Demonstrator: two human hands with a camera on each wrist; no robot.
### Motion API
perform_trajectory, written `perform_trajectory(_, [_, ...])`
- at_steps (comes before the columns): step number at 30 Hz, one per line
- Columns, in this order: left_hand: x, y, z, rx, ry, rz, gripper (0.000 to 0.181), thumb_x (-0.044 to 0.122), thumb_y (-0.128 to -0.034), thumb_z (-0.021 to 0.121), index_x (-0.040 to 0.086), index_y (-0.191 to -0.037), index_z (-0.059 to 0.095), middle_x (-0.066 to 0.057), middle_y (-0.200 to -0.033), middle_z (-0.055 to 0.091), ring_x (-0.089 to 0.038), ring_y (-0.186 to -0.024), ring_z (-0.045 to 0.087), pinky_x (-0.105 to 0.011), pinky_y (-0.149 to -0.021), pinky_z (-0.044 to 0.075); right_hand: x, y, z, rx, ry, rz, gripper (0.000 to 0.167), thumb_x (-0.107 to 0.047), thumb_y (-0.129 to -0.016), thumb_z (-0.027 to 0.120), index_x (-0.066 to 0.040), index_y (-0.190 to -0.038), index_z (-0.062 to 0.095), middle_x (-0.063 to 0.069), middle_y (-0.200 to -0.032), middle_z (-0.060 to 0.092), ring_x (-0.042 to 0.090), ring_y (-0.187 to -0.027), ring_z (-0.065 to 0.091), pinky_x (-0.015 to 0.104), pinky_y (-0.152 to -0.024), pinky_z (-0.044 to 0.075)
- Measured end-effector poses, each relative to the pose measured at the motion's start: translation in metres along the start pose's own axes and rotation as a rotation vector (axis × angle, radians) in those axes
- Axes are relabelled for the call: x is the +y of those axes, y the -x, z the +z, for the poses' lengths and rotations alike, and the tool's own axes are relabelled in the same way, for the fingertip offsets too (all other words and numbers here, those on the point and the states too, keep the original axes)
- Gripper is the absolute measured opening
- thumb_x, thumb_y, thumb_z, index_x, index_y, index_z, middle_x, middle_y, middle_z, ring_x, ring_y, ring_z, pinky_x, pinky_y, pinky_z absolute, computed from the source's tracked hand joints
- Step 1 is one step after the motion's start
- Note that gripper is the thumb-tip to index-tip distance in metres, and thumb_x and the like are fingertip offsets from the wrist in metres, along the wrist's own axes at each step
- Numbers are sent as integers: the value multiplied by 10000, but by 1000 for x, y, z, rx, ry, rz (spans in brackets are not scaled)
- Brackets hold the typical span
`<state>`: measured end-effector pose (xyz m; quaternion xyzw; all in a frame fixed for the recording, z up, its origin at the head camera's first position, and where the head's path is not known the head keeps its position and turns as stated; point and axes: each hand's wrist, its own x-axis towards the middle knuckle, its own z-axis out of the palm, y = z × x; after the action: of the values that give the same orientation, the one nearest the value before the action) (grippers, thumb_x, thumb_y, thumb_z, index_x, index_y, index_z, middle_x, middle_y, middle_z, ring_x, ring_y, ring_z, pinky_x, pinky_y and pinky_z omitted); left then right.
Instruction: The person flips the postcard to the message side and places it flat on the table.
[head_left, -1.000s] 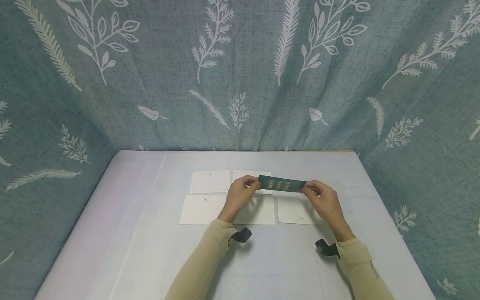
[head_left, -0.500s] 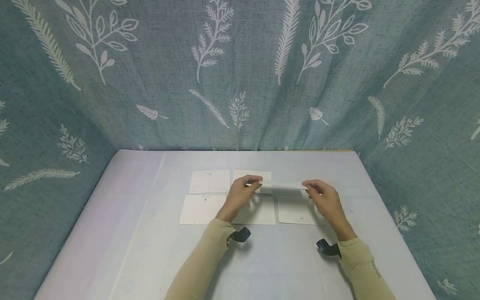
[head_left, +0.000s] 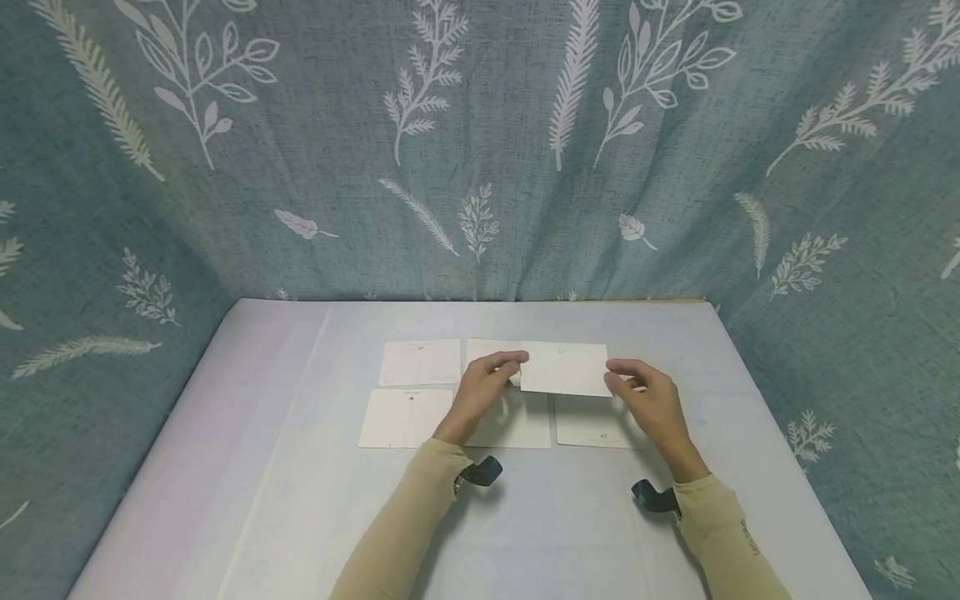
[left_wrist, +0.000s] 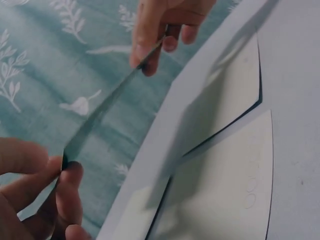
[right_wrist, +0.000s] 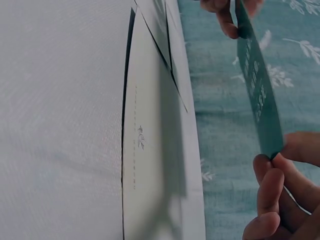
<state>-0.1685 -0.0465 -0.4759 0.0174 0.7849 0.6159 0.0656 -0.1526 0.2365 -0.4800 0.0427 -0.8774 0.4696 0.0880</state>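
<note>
A postcard-like card (head_left: 566, 368) is held up off the table between my two hands, its plain white face toward the head camera. In the right wrist view the card's other face (right_wrist: 257, 85) is dark green with white lettering. My left hand (head_left: 483, 390) pinches its left end between thumb and fingers. At its right end my right hand (head_left: 651, 402) pinches the edge the same way. Beneath and around it lie white cards: one at back left (head_left: 420, 362), a partly covered back-middle card (head_left: 491, 347), and front ones at left (head_left: 405, 418), middle (head_left: 517, 425) and right (head_left: 596, 423).
The cards rest on a white-covered table (head_left: 300, 500). A teal leaf-patterned curtain (head_left: 330, 150) rises behind the table and along both sides. Black camera mounts (head_left: 482, 472) stick out from the wrists.
The card has been turned over between my hands: its green lettered face showed first, then its edge, now its white face. My hands have barely shifted; the cards on the table lie still.
</note>
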Motion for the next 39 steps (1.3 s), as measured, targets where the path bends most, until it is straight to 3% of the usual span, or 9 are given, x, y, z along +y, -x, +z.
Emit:
perform_trajectory(6, [-3, 2, 3, 26, -20, 61, 293, 285, -948, 662, 247, -1233, 716, 49, -1183, 673, -175, -939, 603, -378, -852, 480, 0, 2, 2, 31, -11, -38, 310, -300, -940, 741, -118, -1189, 718, 67, -1137, 726, 194, -870, 614, 277, -724, 485])
perform_trajectory(12, [-4, 1, 10, 116, -22, 134, 193, 204, -941, 699, 170, -1129, 727, 23, -1090, 710, -145, -847, 603, -315, -786, 480, -3, 1, 6, 81, -13, -37, 395, -222, -923, 764, -96, -1280, 654, 96, -1088, 740, 181, -828, 625, 208, -682, 470])
perform_trajectory(16, [-2, 0, 14, 172, 33, 120, 179, 181, -918, 727, 132, -1081, 671, 3, -1012, 712, -128, -768, 577, -263, -697, 461, -4, 2, 7, 109, -26, -37, 391, -200, -916, 771, -90, -1274, 660, 84, -1077, 743, 156, -824, 618, 188, -683, 463])
perform_trajectory(22, [1, 0, 15, 203, 81, 93, 319, 185, -899, 730, 162, -1207, 649, -14, -964, 738, -115, -659, 543, -235, -587, 418, -2, 2, 8, 135, -72, -76, 399, -179, -902, 786, -94, -1271, 660, 76, -1054, 749, 117, -782, 611, 183, -650, 464])
perform_trajectory(32, [4, -1, 19, 235, -53, 153, 283, 187, -912, 719, 166, -1195, 714, -3, -978, 744, -98, -656, 527, -228, -585, 412, -4, 2, 8, 163, -88, -70, 388, -182, -906, 783, -97, -1267, 669, 83, -1065, 742, 127, -762, 605, 178, -634, 454])
perform_trajectory(39, [10, -4, 20, 270, -136, 230, 263, 187, -919, 696, 156, -1177, 736, 18, -970, 740, -86, -643, 530, -244, -618, 436, -6, -1, 2, 178, -78, -127, 395, -170, -925, 760, -95, -1298, 656, 101, -1104, 726, 160, -793, 618, 154, -670, 461])
